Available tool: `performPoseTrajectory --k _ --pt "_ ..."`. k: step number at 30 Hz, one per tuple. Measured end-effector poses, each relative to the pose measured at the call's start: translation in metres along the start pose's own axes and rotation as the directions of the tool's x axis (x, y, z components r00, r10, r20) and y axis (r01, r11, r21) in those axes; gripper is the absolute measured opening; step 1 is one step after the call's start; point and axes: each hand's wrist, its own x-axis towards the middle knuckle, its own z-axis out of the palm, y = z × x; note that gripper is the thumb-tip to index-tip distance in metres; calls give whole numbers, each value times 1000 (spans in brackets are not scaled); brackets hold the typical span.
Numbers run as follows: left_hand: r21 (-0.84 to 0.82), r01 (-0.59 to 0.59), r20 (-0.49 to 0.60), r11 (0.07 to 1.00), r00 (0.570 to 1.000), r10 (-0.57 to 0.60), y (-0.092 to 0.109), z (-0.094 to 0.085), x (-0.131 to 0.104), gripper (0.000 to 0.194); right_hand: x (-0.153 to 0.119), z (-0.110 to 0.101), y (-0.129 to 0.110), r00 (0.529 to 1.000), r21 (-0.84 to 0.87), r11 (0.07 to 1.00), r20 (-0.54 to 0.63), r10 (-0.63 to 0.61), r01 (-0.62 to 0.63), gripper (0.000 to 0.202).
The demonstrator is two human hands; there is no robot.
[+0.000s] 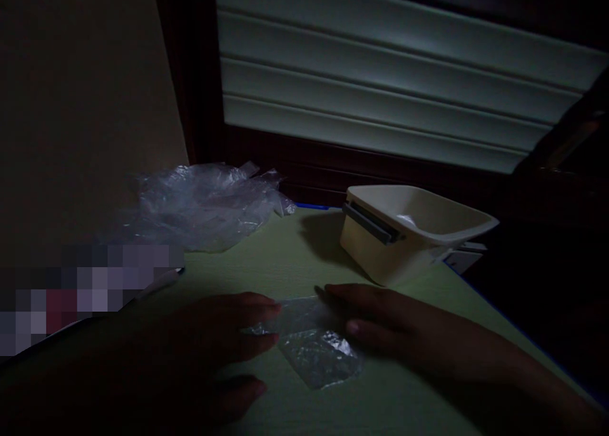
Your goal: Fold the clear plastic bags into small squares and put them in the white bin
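In the head view, a small clear plastic bag [318, 356] lies flat on the green bench [247, 274], inward from the blue right edge. The left hand [223, 344] is at the left side of this bag, with its fingers stretched and spread, not clenched. The right hand [394, 328] is at the other side, also with straight fingers, grasping nothing; the dim light does not let me tell how firmly either one touches the plastic. Close to the far right corner is a cream box [380, 252] with a dark clip [371, 222]. Crumpled clear plastic [204, 201] fills the far left part.
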Motion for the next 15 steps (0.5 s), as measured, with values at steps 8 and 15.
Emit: performPoseTrajectory --k 8,15 --pt "-131 74 34 989 997 -70 3 -3 7 30 27 19 37 954 -101 995 -299 -34 4 11" --pt "-340 301 -96 891 931 -351 -3 10 22 14 24 25 22 923 -31 999 -382 -37 27 14"
